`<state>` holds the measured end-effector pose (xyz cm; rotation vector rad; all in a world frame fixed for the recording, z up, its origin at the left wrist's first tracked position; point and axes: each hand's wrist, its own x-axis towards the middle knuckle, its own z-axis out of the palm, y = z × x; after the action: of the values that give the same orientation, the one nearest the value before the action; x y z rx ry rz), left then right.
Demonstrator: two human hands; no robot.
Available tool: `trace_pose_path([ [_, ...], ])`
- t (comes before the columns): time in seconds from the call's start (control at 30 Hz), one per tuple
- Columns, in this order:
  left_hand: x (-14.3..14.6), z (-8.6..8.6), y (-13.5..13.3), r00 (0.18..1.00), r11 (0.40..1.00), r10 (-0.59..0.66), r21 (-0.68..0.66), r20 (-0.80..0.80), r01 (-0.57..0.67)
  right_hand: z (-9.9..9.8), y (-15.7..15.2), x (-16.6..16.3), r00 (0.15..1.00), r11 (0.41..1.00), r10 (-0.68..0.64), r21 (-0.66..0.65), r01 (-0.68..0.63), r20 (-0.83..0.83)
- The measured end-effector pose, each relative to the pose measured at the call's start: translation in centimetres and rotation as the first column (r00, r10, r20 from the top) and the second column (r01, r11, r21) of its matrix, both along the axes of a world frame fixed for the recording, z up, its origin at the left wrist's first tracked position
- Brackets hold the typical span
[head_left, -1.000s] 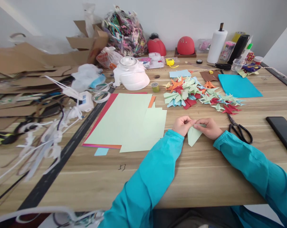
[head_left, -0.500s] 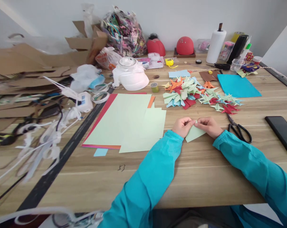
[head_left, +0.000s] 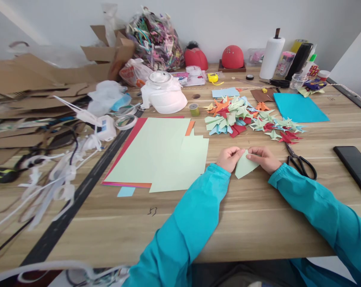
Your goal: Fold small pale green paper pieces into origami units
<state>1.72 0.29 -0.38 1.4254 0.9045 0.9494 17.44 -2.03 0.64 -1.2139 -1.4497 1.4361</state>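
Between my two hands is a small folded piece of pale green paper (head_left: 245, 167), its lower corner pointing toward me. My left hand (head_left: 228, 158) pinches its upper left edge between thumb and fingers. On the other side my right hand (head_left: 264, 158) grips the upper right edge, thumb lying on the paper's face. A pile of folded paper cranes (head_left: 236, 113) in green, red, orange and blue lies just beyond my hands. Black-handled scissors (head_left: 301, 164) rest close to my right wrist, their blades toward the cranes.
Pale green sheets (head_left: 150, 151) lie over red and orange ones at left. A turquoise sheet (head_left: 300, 107) is at back right, a black phone (head_left: 354, 169) at the right edge. Cables (head_left: 69, 167) and cardboard (head_left: 49, 75) crowd the far left; a white paper roll (head_left: 271, 59) stands behind.
The thumbs have parted slightly at the paper's top, and the right thumb has slid down its face. The green paper has turned a little and shows more of its surface.
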Motion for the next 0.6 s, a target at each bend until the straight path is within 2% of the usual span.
trace_pose_path([
  [0.2,0.11,-0.10,-0.11,0.997,0.997,0.081,0.021,-0.010,-0.081,0.10,0.02,-0.14,0.994,0.996,-0.046,-0.082,0.038,-0.101],
  [0.3,0.17,-0.09,-0.19,0.997,0.997,0.083,0.009,0.008,-0.083,0.10,-0.04,-0.14,0.991,0.996,-0.071,-0.071,0.063,-0.115],
  [0.6,-0.25,-0.05,-0.05,0.995,0.990,-0.089,-0.106,0.054,0.095,0.18,-0.14,-0.02,1.000,0.999,-0.028,-0.036,0.028,-0.001],
])
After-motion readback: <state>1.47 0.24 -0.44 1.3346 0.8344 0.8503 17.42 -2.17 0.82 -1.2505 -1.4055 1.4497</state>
